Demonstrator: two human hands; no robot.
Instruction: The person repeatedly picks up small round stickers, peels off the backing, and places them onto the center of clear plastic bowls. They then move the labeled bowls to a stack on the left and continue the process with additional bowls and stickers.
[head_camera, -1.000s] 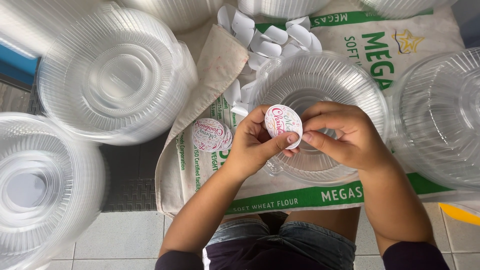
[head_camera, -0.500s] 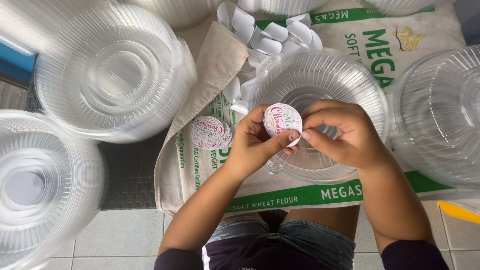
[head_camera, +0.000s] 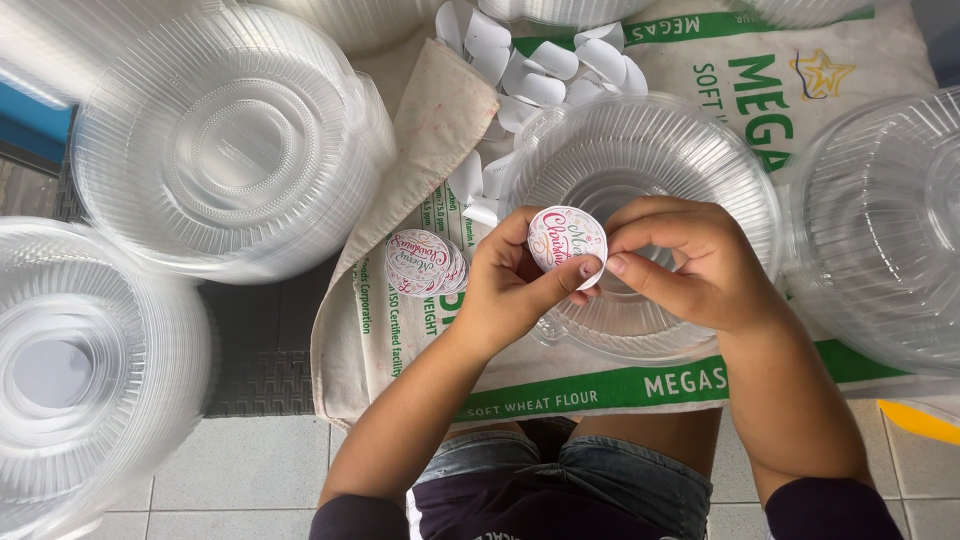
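Note:
My left hand (head_camera: 515, 290) pinches a round white sticker (head_camera: 566, 238) with red and green lettering, thumb across its lower edge. My right hand (head_camera: 690, 260) touches the sticker's right lower edge with fingertips, where a bit of backing curls away. Both hands hover over a clear ribbed plastic lid (head_camera: 650, 170) lying on a white flour sack (head_camera: 600, 375). A small stack of the same round stickers (head_camera: 423, 262) lies on the sack just left of my left hand.
Tall stacks of clear plastic lids stand at upper left (head_camera: 230, 140), lower left (head_camera: 80, 370) and right (head_camera: 885, 225). A heap of peeled white backing papers (head_camera: 540, 70) lies beyond the lid. A grey tiled floor (head_camera: 240, 475) shows below.
Hardly anything moved; my hands keep the sticker in the same spot, with my right fingertips working at its lower right edge.

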